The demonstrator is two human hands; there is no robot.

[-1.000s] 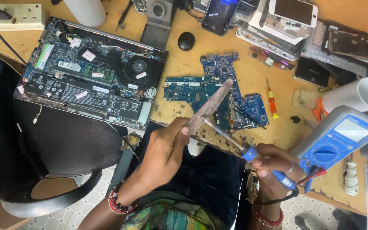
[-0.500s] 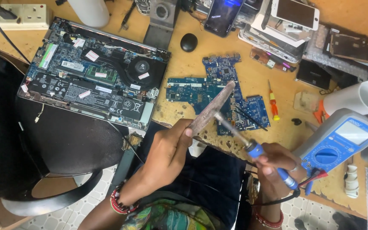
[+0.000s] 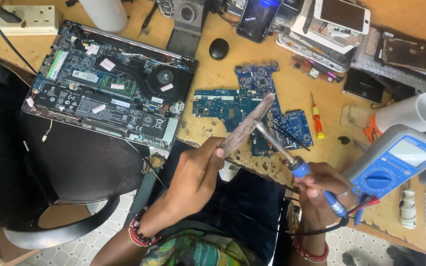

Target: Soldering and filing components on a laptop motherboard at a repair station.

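Head view: left hand (image 3: 193,177) pinching stick (image 3: 246,125), right hand (image 3: 321,189) gripping iron (image 3: 297,162), tip touching stick over board (image 3: 252,106). Since earlier frame: both slightly lower, nearer desk edge; meter (image 3: 393,160) right of board, unmoved.

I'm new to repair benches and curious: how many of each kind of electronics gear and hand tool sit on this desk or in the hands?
Opened laptop: 1
Bare blue circuit board: 1
Multimeter: 1
Soldering iron, in right hand: 1
Flat metal file, in left hand: 1
Small screwdriver: 1
Total: 6
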